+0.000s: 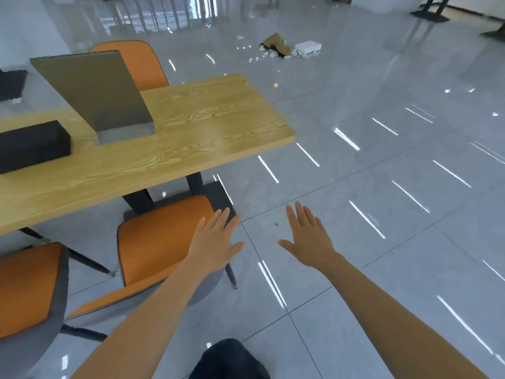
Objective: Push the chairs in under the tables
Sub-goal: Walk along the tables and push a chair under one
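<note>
Left hand (216, 242): open, fingers spread, over the near chair (164, 242) back.
Right hand (308, 239): open, empty, right of that chair.

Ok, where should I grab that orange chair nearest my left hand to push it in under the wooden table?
Grip the top edge of the orange padded chair's backrest, coming from behind it on the near side. The backrest faces you and its seat already points toward the wooden table, so a straight push should slide it under.
</note>
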{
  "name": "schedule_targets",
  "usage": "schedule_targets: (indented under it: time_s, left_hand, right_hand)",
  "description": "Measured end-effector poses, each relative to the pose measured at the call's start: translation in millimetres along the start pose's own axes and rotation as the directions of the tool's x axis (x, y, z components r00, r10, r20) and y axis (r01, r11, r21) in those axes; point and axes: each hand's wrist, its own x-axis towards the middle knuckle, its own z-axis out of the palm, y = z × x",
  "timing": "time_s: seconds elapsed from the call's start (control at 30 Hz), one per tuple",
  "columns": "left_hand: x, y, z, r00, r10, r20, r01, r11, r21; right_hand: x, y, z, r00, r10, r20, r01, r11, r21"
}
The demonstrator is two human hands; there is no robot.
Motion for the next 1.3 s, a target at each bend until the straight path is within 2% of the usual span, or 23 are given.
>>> schedule_targets:
  time_s: [0.3, 0.47, 0.77, 1.07, 1.3]
  left_hand:
    - [128.6, 50.0, -22.0, 0.999, 0.013, -0.035, -0.013, 1.0, 0.008]
    - [247.6, 75.6, -50.9, 0.995, 0.014, -0.101, -0.017, 0.999, -0.029]
    - [457.8, 98.7, -106.9, 0.989, -0.04, -0.145, 0.025, 0.994, -0.11]
    - [628.5, 83.8, -130.2, 0.965, -0.231, -0.121, 0.217, 0.969, -0.117]
    - [749.2, 65.9, -159.1, 0.871, -0.49, -0.046, 0.474, 0.861, -0.185]
  right_hand:
    - [68.6, 104.9, -42.5, 0.994, 0.056, -0.099, -0.047, 0.994, 0.096]
    - [154.1, 163.9, -84.6, 0.988, 0.059, -0.14, -0.043, 0.993, 0.113]
    - [323.6, 265.2, -185.9, 0.992, 0.034, -0.123, -0.024, 0.997, 0.079]
    - [524.6, 335.7, -243.6, 0.984, -0.145, -0.105, 0.152, 0.987, 0.061]
    - [696.2, 374.2, -308.1, 0.93, -0.369, -0.009, 0.369, 0.929, 0.021]
